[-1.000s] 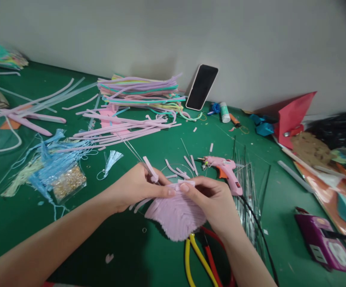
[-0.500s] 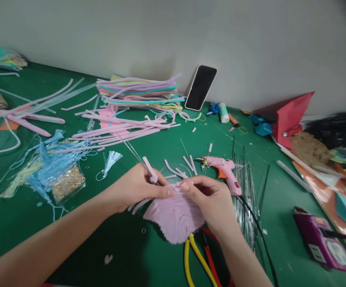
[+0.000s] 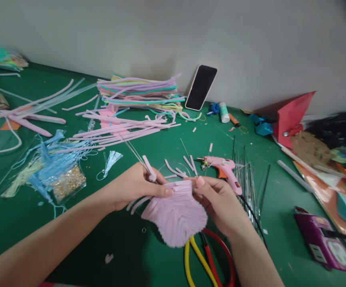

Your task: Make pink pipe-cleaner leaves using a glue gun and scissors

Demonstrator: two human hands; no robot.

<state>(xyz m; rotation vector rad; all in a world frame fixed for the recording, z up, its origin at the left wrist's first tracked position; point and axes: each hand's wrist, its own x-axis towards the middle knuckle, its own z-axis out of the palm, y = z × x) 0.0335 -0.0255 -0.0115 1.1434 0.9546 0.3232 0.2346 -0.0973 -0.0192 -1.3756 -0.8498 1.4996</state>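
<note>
A ribbed lilac piece made of pipe cleaners laid side by side (image 3: 179, 215) hangs between my hands, its lower edge rounded. My left hand (image 3: 134, 185) pinches its upper left part between thumb and fingers. Also in that hand are a short lilac strip with a knotted base (image 3: 150, 169) and thin metal wires (image 3: 131, 145) pointing up and left. Loose lilac pipe-cleaner ends (image 3: 140, 204) stick out below the left fingers. My right hand (image 3: 216, 199) is closed in a pinch at the piece's upper right corner; what lies between its fingertips is hidden.
Beyond my right hand lies a pink glue gun (image 3: 222, 167) beside a bundle of wires (image 3: 250, 199). Pliers with yellow and red handles (image 3: 203, 263) sit below. Pipe cleaners (image 3: 137, 93), blue tassels (image 3: 50, 155), a bag of gold beads (image 3: 68, 183) and a leaning phone (image 3: 201, 87) surround them.
My right hand has shifted right, off the top face of the lilac piece to its corner, uncovering more of it. The left hand keeps its hold almost unmoved.
</note>
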